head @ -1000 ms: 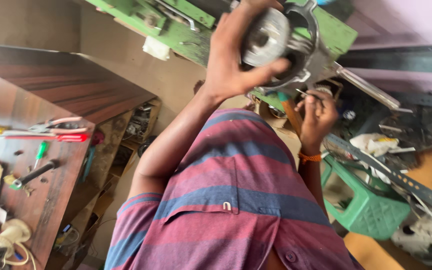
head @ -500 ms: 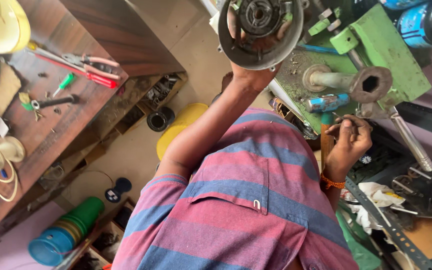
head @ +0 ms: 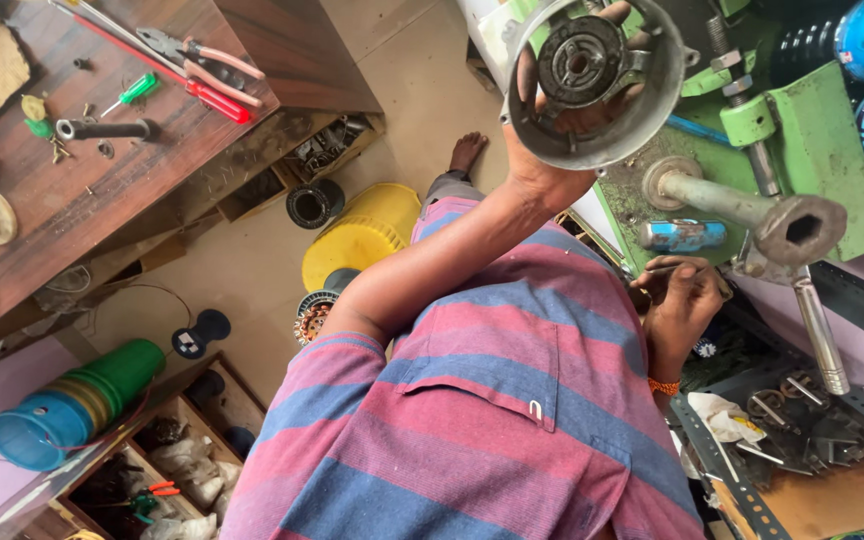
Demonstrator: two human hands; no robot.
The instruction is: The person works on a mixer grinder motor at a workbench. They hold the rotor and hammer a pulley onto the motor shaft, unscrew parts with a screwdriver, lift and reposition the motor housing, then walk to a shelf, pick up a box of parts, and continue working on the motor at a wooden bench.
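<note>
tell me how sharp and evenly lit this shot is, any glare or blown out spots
Head view: soft, even daylight, sharp overall; the round metal housing in the left hand shows only a mild sheen on its rim, no harsh glare. The right hand sits in slightly dimmer shade. The striped shirt near the lens looks stretched by the wide angle.

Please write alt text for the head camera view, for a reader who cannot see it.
Seen from above, a person in a striped shirt holds up a round metal housing in the left hand, while the right hand pinches a thin tool beside a green machine. A wooden bench with hand tools stands alongside.
</note>
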